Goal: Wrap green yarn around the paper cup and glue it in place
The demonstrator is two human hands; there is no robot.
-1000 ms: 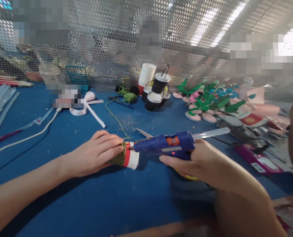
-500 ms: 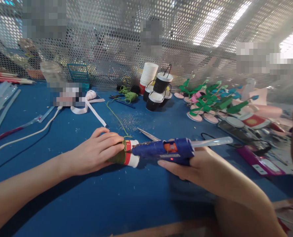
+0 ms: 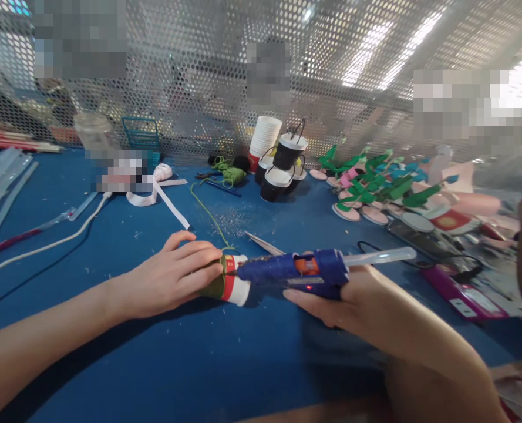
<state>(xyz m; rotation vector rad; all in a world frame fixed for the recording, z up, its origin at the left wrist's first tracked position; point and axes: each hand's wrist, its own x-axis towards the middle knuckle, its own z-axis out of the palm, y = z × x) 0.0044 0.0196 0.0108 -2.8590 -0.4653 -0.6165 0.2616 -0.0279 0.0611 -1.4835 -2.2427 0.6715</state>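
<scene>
Beyond the left hand [image 3: 177, 276] lies ribbon [image 3: 171, 202]. That hand is clamped on the cup [image 3: 241, 289], which lies on its side beneath the fingers. Yarn [image 3: 216, 286] covers the part just beside the fingertips; the red and white end, right of the hand, is bare, so the wrapping looks partly done with that end left, though what the palm hides I cannot tell. Past the fingers a strand [image 3: 212, 216] trails toward a ball [image 3: 234, 175]. The tip of the glue gun [image 3: 272, 271] is at the yarn's edge, contact unclear; the right hand [image 3: 353, 299] curls tightly round its grip, with flowers [image 3: 369, 191] beyond
</scene>
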